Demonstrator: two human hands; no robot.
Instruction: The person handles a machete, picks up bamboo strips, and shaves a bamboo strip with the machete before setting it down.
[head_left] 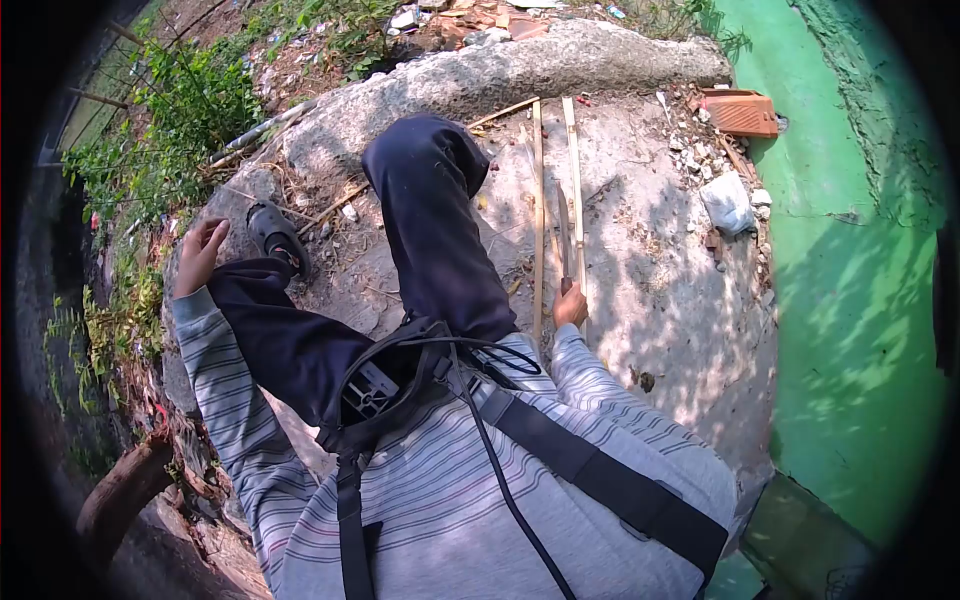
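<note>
My right hand (pixel 571 304) is wrapped round the handle of a long-bladed knife (pixel 563 225), whose blade points away from me. On the ground, one long pale wooden strip (pixel 538 210) lies to the left of the knife. A second pale strip (pixel 573 150) runs just beside the blade on its right, passing close to my right hand. Out to the left, my left hand (pixel 203 255) is raised near my shoe, its fingers loosely bent and apart, with nothing visible in it.
A rough concrete ledge (pixel 480 75) crosses ahead of me. Along the green wall (pixel 830 290) at right lie rubble, an orange-brown hollow block (pixel 738 113) and a whitish bag-like lump (pixel 728 203). Leafy plants (pixel 200 100) grow at left, above a log (pixel 125 495). A cable hangs across my body.
</note>
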